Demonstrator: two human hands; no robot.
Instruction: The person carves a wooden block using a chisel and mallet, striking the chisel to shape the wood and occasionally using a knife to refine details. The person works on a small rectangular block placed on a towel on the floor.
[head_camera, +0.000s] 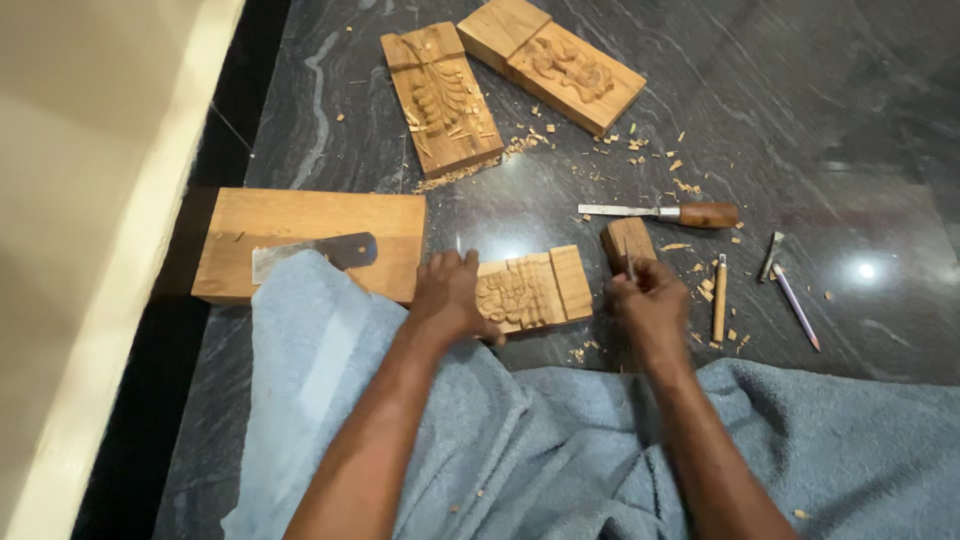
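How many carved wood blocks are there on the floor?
3: one under the left hand at, and two at the top, one beside the other. The plain plank isn't counted.

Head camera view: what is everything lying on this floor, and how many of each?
Carved wooden blocks: three, light brown; two at the top, one under the left hand.
Plain plank: one, light brown, at left, with a flat metal blade on it.
Chisel: one, wooden handle, above the right hand.
Mallet: one, brown, by the right hand.
Small tools: three, slim, at right.
Wood chips: many, pale, scattered.
Towel: one, blue-grey, over the lap.
Floor: dark polished stone.
Left hand: steadies the near block.
Right hand: grips a thin metal tool.
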